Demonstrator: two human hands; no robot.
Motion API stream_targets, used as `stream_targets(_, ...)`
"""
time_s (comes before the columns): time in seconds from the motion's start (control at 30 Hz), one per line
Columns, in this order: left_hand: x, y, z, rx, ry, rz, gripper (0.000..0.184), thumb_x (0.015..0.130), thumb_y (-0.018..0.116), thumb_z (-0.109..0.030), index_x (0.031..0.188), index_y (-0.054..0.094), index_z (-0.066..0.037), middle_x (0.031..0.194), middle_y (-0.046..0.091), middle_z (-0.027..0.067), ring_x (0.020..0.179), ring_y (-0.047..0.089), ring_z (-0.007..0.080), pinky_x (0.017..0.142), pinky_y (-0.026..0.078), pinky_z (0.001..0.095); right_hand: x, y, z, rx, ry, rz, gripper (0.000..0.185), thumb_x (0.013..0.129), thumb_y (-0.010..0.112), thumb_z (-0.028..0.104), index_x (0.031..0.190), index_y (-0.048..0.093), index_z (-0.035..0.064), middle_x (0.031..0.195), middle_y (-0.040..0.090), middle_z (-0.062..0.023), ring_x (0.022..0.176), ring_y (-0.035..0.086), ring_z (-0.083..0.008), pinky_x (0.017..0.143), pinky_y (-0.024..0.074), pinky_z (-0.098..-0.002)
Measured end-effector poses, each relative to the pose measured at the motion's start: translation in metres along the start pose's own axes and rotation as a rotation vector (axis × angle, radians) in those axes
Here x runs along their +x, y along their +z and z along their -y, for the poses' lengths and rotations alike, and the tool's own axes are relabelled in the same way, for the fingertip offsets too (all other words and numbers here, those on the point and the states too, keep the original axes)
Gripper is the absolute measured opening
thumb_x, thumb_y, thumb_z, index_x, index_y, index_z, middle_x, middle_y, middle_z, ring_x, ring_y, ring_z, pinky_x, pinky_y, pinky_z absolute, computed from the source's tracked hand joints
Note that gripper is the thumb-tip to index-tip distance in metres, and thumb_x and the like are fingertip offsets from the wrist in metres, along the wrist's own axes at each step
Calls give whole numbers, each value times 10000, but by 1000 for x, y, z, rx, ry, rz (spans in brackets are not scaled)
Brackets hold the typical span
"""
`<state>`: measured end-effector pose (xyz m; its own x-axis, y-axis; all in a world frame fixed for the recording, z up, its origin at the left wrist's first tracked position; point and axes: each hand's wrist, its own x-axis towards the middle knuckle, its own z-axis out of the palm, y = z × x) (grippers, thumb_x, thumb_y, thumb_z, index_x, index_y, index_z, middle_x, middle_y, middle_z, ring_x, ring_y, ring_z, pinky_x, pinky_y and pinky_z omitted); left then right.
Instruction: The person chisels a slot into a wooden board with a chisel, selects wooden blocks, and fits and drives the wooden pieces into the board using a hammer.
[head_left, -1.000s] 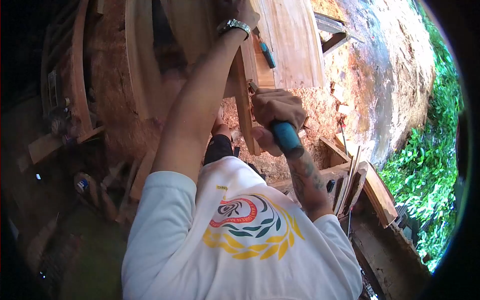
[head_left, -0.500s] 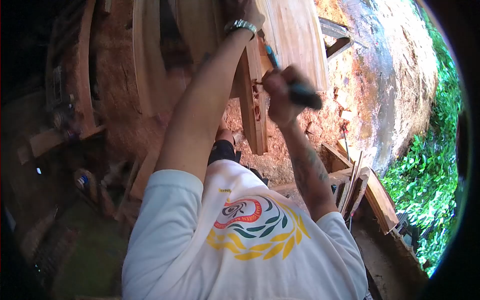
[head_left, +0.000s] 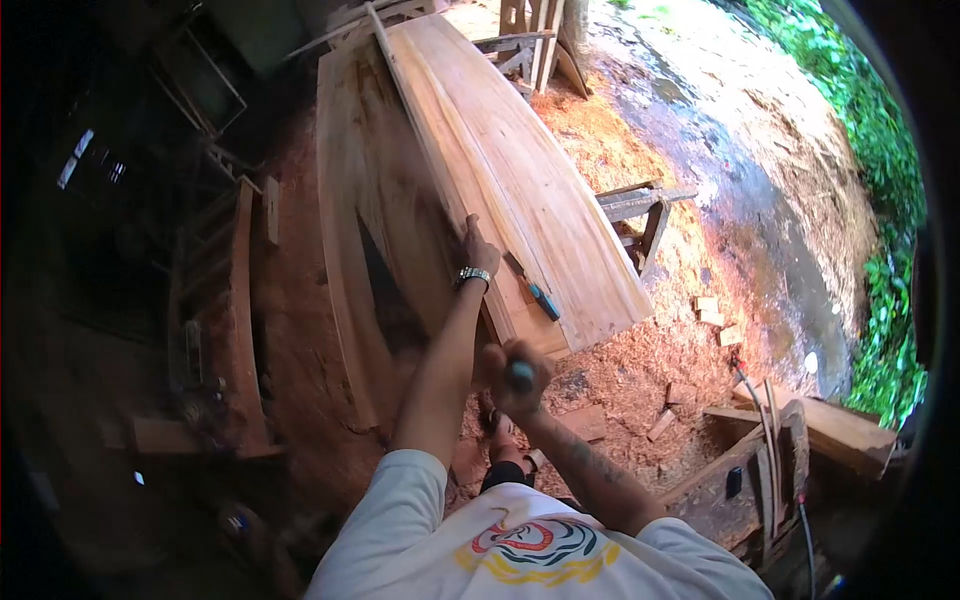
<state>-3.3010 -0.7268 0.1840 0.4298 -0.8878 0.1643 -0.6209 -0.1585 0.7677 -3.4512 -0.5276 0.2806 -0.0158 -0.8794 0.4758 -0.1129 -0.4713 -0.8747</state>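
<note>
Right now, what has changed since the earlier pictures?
The view tilted up, showing more planks. The right hand, gripping its tool, moved toward the timber's near end; the handle swung from sideways to facing the camera. The left hand stays on the timber, the loose tool on the planks.

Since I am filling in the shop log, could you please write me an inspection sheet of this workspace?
Surface: wide wooden boards, laid lengthwise, with a dark gap at left.
Job's things: narrow timber along the boards; blue-handled tool lying loose; dark teal handle in hand, its working end hidden.
Clutter: wood shavings over the ground, with small wood blocks among them.
Hands: left hand on the narrow timber, grip unclear; right hand closed around the teal handle.
Cables: thin cord-like line at lower right, kind unclear.
Surroundings: greenery at right; left side too dark to inspect fully.
</note>
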Motion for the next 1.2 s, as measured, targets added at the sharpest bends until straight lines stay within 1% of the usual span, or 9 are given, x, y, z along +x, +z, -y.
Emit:
stream_targets(0.13,3,0,5,65,-3,-6,600,747,565,26,1318,430,-101,1271,521,306,1218,494,466,1058,386,512,-31,-25,-5,105,-240,151,314,853,742,118,645,516,54,541,460,-101,457,496,-255,447,362,-353)
stream_targets(0.27,11,12,28,82,105,-5,557,749,543,48,1284,422,-48,1232,524,314,1191,504,482,1047,399,506,-32,-49,3,171,-32,72,332,849,738,96,616,505,57,537,458,-96,426,472,-247,430,348,-349)
stream_targets(0.47,5,2,-1,362,116,-83,508,746,575,15,1233,456,-69,1505,283,323,1307,417,501,1101,354,502,11,-12,-6,144,-33,8,332,866,749,188,633,545,66,536,478,-93,439,491,-240,439,382,-360)
stream_targets(0.57,5,3,12,293,177,-69,469,736,577,2,1190,475,-54,1424,407,273,1232,479,446,1064,396,474,3,-22,-5,153,-22,111,299,867,741,180,655,560,70,539,444,-111,449,462,-291,481,442,-359)
stream_targets(0.7,10,20,37,-35,142,-41,579,738,662,-44,1294,519,-118,1287,530,199,1199,509,319,1060,426,428,-45,-33,-42,258,86,65,323,877,729,149,648,525,48,547,477,-59,502,484,-161,486,381,-341)
stream_targets(0.8,16,30,48,22,51,-73,568,683,616,8,1224,498,-119,1271,511,216,1225,473,368,1097,370,457,-27,-22,-32,121,192,86,301,909,733,214,729,602,12,645,627,-93,624,600,-138,609,507,-324)
stream_targets(0.9,33,78,80,1,74,-306,564,627,570,59,1154,478,-119,1255,492,233,1251,437,416,1134,315,486,-12,-6,-36,-151,125,85,395,947,712,278,694,559,16,583,555,-82,567,503,-141,537,438,-337)
stream_targets(1.0,5,-19,-18,159,-241,262,765,853,520,-52,1569,252,-79,1636,212,213,1503,143,462,1255,63,515,-6,28,-29,-118,180,-16,445,952,713,267,645,493,33,537,451,-34,532,390,-130,496,344,-340)
stream_targets(1.2,52,129,95,-52,-94,-176,653,745,608,-6,1365,428,-102,1543,317,279,1500,193,412,1232,140,529,-9,-7,-39,-55,248,151,466,966,688,288,627,499,29,538,478,-21,533,426,-111,498,363,-308)
